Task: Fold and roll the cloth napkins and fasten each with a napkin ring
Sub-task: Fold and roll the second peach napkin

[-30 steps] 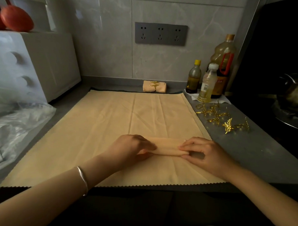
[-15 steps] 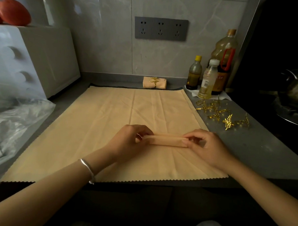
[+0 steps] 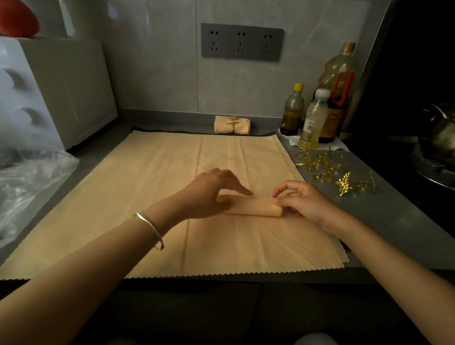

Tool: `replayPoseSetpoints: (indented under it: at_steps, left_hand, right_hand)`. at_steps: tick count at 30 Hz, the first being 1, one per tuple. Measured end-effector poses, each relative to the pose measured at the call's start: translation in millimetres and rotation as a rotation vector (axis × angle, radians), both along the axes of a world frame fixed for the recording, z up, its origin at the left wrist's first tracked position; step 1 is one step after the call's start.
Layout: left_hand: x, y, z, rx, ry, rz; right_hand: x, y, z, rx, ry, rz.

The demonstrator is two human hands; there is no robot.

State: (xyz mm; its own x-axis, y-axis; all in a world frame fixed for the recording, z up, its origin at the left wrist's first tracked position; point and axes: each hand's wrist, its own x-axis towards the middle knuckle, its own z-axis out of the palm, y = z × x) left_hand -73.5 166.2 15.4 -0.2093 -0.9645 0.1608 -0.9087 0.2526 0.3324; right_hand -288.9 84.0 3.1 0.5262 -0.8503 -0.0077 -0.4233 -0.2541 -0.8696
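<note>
Grip of the right hand point(image 3: 303, 203) pinches the rolled napkin point(image 3: 251, 207) at its right end, left hand point(image 3: 209, 194) loose-fingered at the left end; hold the roll tight while fetching a napkin ring point(image 3: 344, 184).

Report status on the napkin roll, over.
Left hand open over rolled napkin. Right hand pinches its right end. Unringed; napkin rings loose on counter. Nothing blocking.

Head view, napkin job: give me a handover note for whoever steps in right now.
Left hand: open, fingers over the left end of the rolled napkin.
Right hand: pinches the roll's right end.
The roll lies on the spread cloth; loose gold rings sit on the counter to its right.
Done: one ringed napkin at the back; this one looks rolled.
Left: likely slip a ring onto this roll, then set it aside.
</note>
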Motion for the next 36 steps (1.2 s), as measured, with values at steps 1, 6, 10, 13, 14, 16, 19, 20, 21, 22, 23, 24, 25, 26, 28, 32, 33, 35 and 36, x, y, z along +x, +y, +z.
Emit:
replayPoseSetpoints:
  at_steps: [1,6,10,13,14,16,19,20,21,22,23,24,25,26,28,32,33,35,36]
  left_hand:
    - [-6.6,1.4,-1.2,-0.032,-0.064,-0.034]
    - [-21.4,-2.6,-16.1,-0.100,-0.155,-0.060]
    - [-23.3,-0.7,-18.3,-0.078,-0.101,-0.034]
    - [-26.7,-4.5,-19.1,-0.083,-0.086,-0.017]
    - [-27.2,-7.6,-20.5,-0.092,-0.088,-0.005]
    - [-28.2,-14.5,-24.2,-0.130,-0.097,0.014]
    - [-32.1,-24.7,-28.0,-0.182,-0.095,0.035]
    - [-33.0,-27.4,-28.8,-0.199,-0.108,0.043]
    - [-33.8,-29.7,-29.1,-0.217,-0.122,0.045]
    - [-34.7,-31.7,-29.1,-0.233,-0.135,0.037]
    - [-35.0,-33.7,-29.0,-0.248,-0.149,0.023]
    - [-36.6,-36.1,-28.1,-0.262,-0.164,0.008]
    - [-37.1,-38.3,-27.0,-0.269,-0.177,0.004]
    - [-37.9,-40.5,-25.5,-0.271,-0.184,0.009]
    - [-41.3,-46.8,-22.0,-0.281,-0.191,0.027]
    - [-50.7,-60.5,-20.2,-0.292,-0.138,0.069]
    - [-54.1,-64.3,-20.3,-0.289,-0.116,0.085]
    - [-63.2,-72.5,-20.5,-0.283,-0.077,0.109]
    - [-67.7,-76.6,-20.8,-0.282,-0.057,0.115]
  right_hand:
    - [0.2,-0.4,0.2,0.002,-0.002,-0.007]
    - [-4.6,6.5,-12.4,-0.191,-0.074,-0.030]
    - [-14.7,2.3,-24.4,-0.435,0.084,0.001]
    - [-18.8,-3.4,-26.0,-0.509,0.189,0.058]
    - [-19.0,-5.5,-27.2,-0.498,0.190,0.066]
    - [-17.5,-9.4,-31.0,-0.460,0.168,0.078]
    - [-16.4,-14.5,-35.6,-0.410,0.133,0.072]
    - [-15.9,-15.9,-36.5,-0.398,0.122,0.070]
    - [-15.1,-16.0,-36.4,-0.385,0.103,0.072]
    - [-14.7,-16.2,-36.3,-0.370,0.083,0.079]
    - [-14.3,-15.5,-35.5,-0.360,0.068,0.092]
    - [-16.1,-15.6,-34.3,-0.363,0.061,0.101]
    - [-17.5,-16.0,-34.0,-0.387,0.058,0.098]
    - [-21.4,-16.8,-33.4,-0.442,0.050,0.063]
    - [-36.3,-21.5,-31.4,-0.629,0.015,-0.152]
    - [-75.2,-41.9,-27.0,-0.694,0.025,-0.673]
    - [-81.1,-48.0,-26.8,-0.620,0.059,-0.709]
    - [-86.3,-61.7,-29.4,-0.488,0.130,-0.718]
    - [-86.1,-67.5,-30.8,-0.449,0.150,-0.725]
